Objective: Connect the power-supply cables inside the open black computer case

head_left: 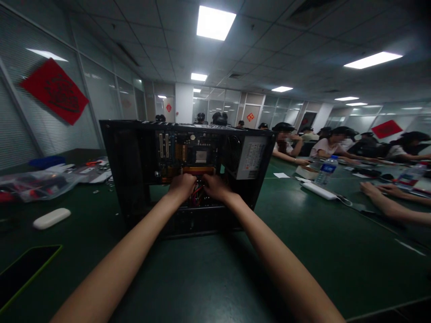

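A black computer case (121, 179) stands with its open side towards me. Inside are the motherboard (215, 143), its bare square processor (201, 156) and, at the upper right, the power supply (252, 154). Both my hands reach into the case at the board's lower edge, just below an orange-brown strip (198, 171). My left hand (183, 186) has its fingers curled inwards, and my right hand (215, 187) faces it with fingers curled too. Between and below them hang thin coloured cables (197, 196). Whatever the fingertips grip is hidden or too small to name.
On the green table (303, 251), a white oval case (52, 218) and a phone (27, 269) lie to the left. A plastic bag (40, 185) sits behind them. A water bottle (327, 170) and white power strip (318, 190) are at right, near other people's hands (373, 193).
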Demonstrator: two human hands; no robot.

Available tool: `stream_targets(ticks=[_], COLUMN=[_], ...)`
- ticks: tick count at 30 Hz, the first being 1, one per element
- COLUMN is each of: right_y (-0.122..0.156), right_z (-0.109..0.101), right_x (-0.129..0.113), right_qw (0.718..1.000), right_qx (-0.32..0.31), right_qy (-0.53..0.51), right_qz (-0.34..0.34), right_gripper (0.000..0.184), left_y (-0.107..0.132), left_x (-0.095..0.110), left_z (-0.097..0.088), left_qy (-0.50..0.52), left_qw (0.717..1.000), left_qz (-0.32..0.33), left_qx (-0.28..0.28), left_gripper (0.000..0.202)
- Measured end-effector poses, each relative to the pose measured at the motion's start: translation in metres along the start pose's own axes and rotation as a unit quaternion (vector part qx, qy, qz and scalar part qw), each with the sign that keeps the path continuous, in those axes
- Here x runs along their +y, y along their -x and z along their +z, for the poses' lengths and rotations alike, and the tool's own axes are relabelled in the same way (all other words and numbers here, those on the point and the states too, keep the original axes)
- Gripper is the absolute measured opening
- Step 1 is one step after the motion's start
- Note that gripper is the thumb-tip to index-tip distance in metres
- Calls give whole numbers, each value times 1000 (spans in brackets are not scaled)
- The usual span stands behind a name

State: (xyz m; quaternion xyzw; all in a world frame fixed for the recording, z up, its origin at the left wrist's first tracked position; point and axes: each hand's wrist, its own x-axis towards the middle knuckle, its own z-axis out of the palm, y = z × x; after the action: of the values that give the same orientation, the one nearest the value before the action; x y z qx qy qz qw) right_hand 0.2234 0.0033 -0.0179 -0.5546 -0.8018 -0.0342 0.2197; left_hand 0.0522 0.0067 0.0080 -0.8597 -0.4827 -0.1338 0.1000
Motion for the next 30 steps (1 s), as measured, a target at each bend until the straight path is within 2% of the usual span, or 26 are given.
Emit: stream_targets(ticks=[19,30], right_y=[-3,-5], right_z=[1,4], right_x=[2,2], right_qw=[999,999], right_qx=[4,12], right_qy=[1,-9], right_qz=[32,48], right_gripper=[24,24], left_y=[0,1], left_x=[-1,-1], left_z=[4,4], left_qy=[-7,35], left_qw=[999,998], left_qz=[-32,-51], left_qx=[15,30], left_gripper=[30,29])
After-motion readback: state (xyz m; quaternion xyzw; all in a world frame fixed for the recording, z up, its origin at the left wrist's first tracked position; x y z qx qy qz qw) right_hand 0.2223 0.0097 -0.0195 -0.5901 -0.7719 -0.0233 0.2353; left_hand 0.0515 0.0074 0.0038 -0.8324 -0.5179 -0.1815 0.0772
